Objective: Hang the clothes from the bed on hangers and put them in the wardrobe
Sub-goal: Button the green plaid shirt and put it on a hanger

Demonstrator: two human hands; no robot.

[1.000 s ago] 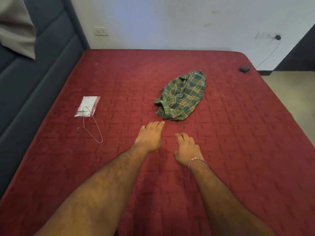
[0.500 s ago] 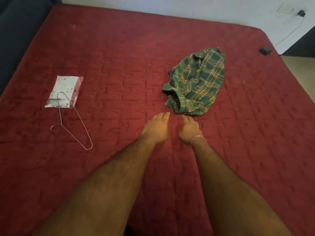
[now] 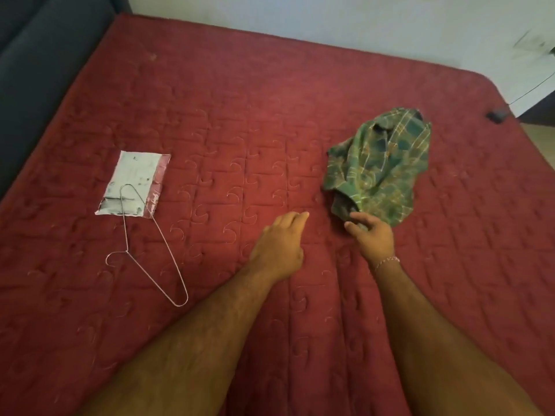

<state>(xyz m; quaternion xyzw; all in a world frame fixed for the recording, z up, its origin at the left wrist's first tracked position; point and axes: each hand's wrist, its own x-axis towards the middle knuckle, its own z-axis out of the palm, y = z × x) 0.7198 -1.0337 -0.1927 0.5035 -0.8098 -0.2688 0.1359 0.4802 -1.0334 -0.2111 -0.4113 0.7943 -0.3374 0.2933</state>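
A crumpled green plaid shirt [image 3: 381,166] lies on the red quilted bed [image 3: 240,121], right of centre. My right hand [image 3: 372,235], with a bracelet at the wrist, reaches its fingertips to the shirt's near edge and touches the cloth, the fingers loosely bent. Just left of the shirt, my left hand [image 3: 279,241] hovers palm down with fingers straight, apart from the cloth. A thin wire hanger [image 3: 150,244] lies flat on the bed at the left, well away from both hands.
The hanger's far end rests on a flat white and pink plastic packet [image 3: 135,181]. A dark blue padded headboard [image 3: 39,55] borders the bed on the left. A small black object [image 3: 497,115] on a cable sits at the bed's far right corner below the white wall.
Both hands have moved forward toward the shirt. My right hand now touches its near edge. The view has shifted closer and to the left.
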